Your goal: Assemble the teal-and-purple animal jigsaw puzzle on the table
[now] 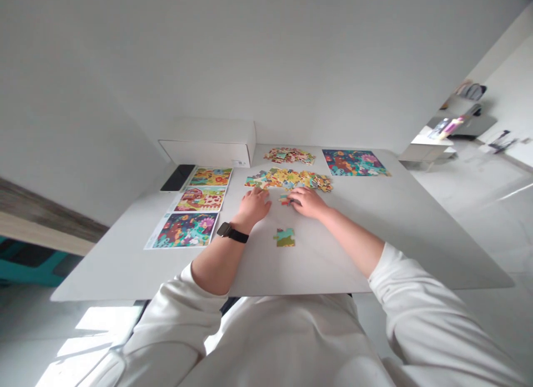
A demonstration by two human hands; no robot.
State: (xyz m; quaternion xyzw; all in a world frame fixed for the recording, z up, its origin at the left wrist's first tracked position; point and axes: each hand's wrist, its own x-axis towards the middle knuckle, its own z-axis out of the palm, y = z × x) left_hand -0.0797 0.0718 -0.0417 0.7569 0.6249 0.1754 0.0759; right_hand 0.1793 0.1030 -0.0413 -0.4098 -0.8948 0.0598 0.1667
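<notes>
My left hand [254, 205], with a black watch [232, 232] on its wrist, lies on the table with its fingers stretched towards the near edge of a yellowish pile of jigsaw puzzle pieces [287, 178]. Nothing shows in its grasp. My right hand [308, 202] is bent over a puzzle piece [283, 199] just in front of that pile, its fingertips closed at the piece's right side. Between my forearms, closer to me, a small joined patch of green and teal puzzle pieces [285, 237] lies flat.
A second puzzle pile [290, 155] lies farther back. On the left are a picture sheet with three scenes [200, 199], a black phone [178, 177] and a white box [208, 152]. A finished-looking colourful picture [356, 162] lies at the back right of the white table [400, 237].
</notes>
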